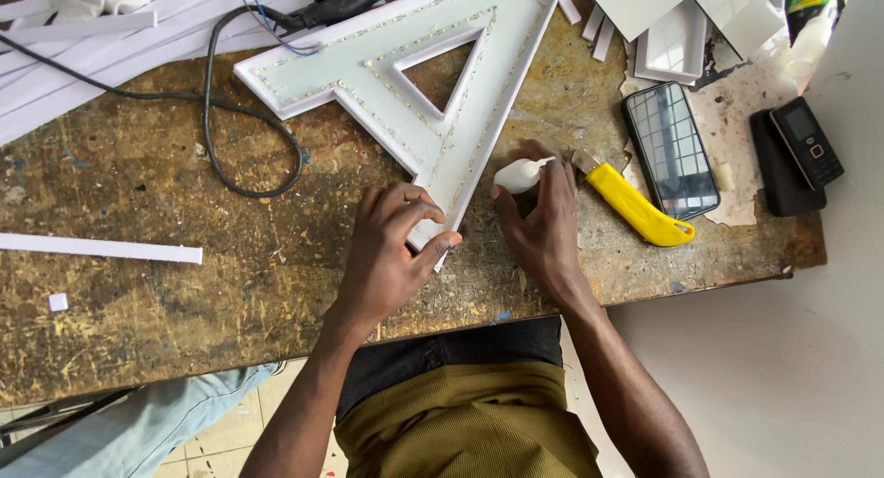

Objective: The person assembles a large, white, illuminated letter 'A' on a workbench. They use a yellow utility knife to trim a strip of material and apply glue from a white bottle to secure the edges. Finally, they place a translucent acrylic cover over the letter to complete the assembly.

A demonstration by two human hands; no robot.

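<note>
Scarred and paint-stained, the wooden workbench (pixel 184 285) fills most of the view, with pale floor beyond its right edge. Largest on it is a white letter (pixel 433 82), a hollow triangular shape lined with rows of small lights, its point aimed toward the person. A black cable (pixel 216 137) loops across the wood to its left, and white strips (pixel 97 249) lie near the left edge. To the right lie a smartphone (pixel 670 149), a black keypad phone (pixel 807 142) and a yellow knife (pixel 635 206). The left hand (pixel 391 248) presses bent fingers on the letter's near tip, closed on nothing else. The right hand (pixel 543 225), just beside that tip, curls loosely around a small white bottle (pixel 518 174), nozzle pointing right.
</note>
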